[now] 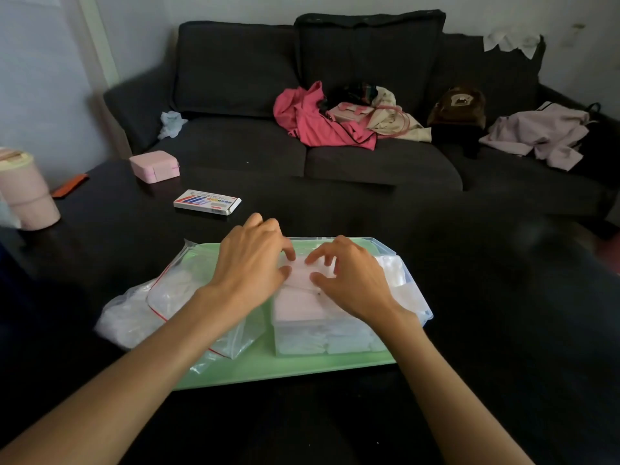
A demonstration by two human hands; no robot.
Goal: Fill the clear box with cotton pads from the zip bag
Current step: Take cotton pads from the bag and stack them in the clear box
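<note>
Both hands crowd the clear box (335, 327): the left hand (250, 263) and right hand (349, 280) sit together over its top, closing the way in from above. The zip bag (188, 297) blocks the tray (285, 369) at 9 o'clock. At 12 o'clock, bare dark worktop (335, 209) lies before the sofa. At 11 o'clock stand a flat printed carton (207, 202) and a pink case (155, 166). At 3 o'clock the worktop seems bare, though blurred.

Zip bag (188, 297) left of clear box (335, 333), both on tray (288, 367), sofa (335, 156) behind table (134, 236).
</note>
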